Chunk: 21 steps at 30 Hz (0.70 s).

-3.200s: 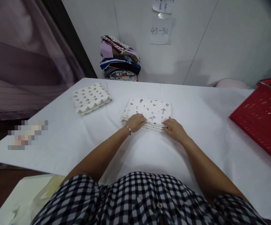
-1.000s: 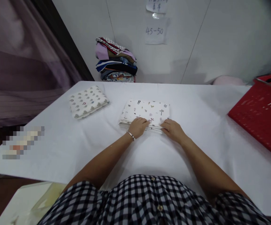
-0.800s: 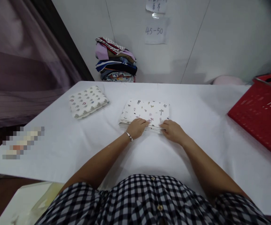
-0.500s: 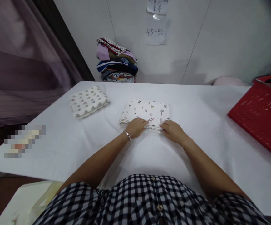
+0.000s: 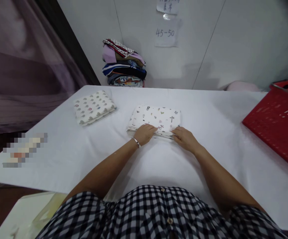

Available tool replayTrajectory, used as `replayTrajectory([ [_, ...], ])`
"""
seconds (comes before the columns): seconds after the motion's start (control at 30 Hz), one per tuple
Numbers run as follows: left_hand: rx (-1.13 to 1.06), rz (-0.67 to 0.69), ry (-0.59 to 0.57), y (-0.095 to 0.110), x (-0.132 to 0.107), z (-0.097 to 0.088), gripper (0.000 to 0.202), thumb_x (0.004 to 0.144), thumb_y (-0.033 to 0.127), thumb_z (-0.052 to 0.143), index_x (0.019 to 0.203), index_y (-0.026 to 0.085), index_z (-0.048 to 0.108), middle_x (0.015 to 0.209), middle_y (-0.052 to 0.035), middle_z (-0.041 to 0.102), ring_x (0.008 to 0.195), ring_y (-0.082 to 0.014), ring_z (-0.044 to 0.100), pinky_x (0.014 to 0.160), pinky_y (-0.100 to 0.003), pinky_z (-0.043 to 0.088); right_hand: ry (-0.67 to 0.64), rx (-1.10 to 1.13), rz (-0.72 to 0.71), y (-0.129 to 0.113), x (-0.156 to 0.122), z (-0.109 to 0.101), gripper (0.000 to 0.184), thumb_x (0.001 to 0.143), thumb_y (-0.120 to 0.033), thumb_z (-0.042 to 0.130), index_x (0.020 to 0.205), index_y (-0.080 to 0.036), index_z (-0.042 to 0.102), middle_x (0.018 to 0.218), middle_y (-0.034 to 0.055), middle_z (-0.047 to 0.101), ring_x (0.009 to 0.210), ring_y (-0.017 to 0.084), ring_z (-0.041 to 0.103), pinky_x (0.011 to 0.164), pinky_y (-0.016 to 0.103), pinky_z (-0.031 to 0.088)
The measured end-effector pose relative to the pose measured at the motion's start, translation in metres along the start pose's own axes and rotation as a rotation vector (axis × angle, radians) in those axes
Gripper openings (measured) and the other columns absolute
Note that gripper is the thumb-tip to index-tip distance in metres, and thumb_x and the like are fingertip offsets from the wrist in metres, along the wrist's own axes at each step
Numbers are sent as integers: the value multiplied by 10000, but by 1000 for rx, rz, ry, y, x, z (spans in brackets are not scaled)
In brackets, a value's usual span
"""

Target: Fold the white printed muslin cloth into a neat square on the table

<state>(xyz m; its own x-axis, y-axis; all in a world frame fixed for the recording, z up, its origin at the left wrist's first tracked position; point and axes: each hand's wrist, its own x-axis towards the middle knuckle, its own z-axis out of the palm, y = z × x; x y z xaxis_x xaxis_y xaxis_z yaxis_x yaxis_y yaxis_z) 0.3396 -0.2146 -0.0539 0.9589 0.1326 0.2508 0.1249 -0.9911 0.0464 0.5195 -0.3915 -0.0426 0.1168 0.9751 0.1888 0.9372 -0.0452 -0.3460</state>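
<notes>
A folded white cloth (image 5: 156,116) printed with small palm trees and other motifs lies in the middle of the white-covered table, its layered edge facing me. My left hand (image 5: 145,133) is closed on that near edge, fingers on top and thumb side hidden. At the near right corner, my right hand (image 5: 183,137) pinches the layers in the same way. A second folded cloth (image 5: 94,108), white with grey tree-like shapes, lies apart from both hands to the left.
On the right stands a red plastic basket (image 5: 278,126). Folded fabrics (image 5: 124,63) are piled behind the table's far edge, against the wall. A blurred-out item (image 5: 26,149) lies at the table's left edge. A white surface (image 5: 22,212) is below left.
Both hands stay at the cloth's near edge with only slight finger shifts; the layers there look a little more even. The view has tilted very slightly.
</notes>
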Motion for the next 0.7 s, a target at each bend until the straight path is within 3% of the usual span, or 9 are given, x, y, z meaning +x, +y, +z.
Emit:
replayTrajectory([
  [0.1, 12, -33, 77, 2, 1, -1, 287, 853, 119, 399, 1095, 179, 543, 1018, -76, 625, 940, -192, 545, 795, -345, 419, 19, -9, 4, -1, -1, 0, 213, 856, -207, 421, 978, -206, 596, 940, 67, 602, 881, 189, 518, 717, 289, 400],
  [0.23, 39, -82, 207, 10, -2, 5, 210, 866, 137, 385, 918, 172, 586, 1016, -90, 608, 950, -195, 523, 781, -351, 407, 27, -5, 26, 0, 0, 1, 215, 858, -212, 420, 986, -205, 592, 937, 66, 604, 876, 188, 525, 717, 286, 401],
  [0.4, 134, 49, 187, 21, -12, 16, 245, 894, 158, 373, 873, 197, 614, 898, -59, 622, 834, -173, 514, 738, -345, 359, 33, -3, 44, 1, 1, 5, 197, 852, -208, 434, 978, -209, 586, 929, 56, 602, 869, 181, 528, 714, 272, 399],
  [0.7, 177, 66, 97, 25, -3, 16, 276, 901, 155, 356, 1090, 181, 556, 1051, -77, 608, 904, -196, 493, 753, -353, 341, 59, -12, 49, -1, 1, 5, 193, 860, -222, 432, 982, -206, 581, 935, 56, 597, 879, 178, 524, 729, 262, 395],
])
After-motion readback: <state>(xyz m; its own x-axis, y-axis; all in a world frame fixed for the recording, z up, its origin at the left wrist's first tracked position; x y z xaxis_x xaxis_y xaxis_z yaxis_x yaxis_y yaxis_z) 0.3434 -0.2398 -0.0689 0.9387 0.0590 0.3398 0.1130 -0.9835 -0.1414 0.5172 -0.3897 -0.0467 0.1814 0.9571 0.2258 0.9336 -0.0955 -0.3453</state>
